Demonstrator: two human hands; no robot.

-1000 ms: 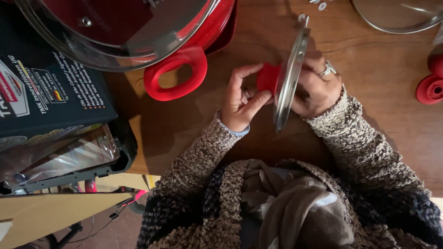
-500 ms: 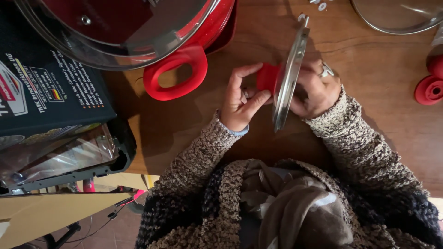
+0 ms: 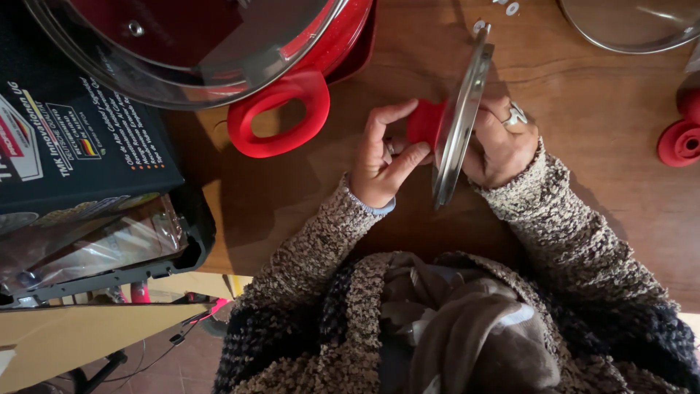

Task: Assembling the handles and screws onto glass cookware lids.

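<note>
Your left hand pinches the red round knob while your right hand grips the upright steel-rimmed glass lid above the wooden surface.

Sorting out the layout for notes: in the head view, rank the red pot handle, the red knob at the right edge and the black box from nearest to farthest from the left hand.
1. Red pot handle, just upper left of the left hand.
2. Black box, far left.
3. Red knob, right edge.

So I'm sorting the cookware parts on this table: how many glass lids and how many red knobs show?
Glass lids: 3, one held on edge, one on the red pot, one top right
Red knobs: 2, one in hand, one at right
Total: 5
</note>
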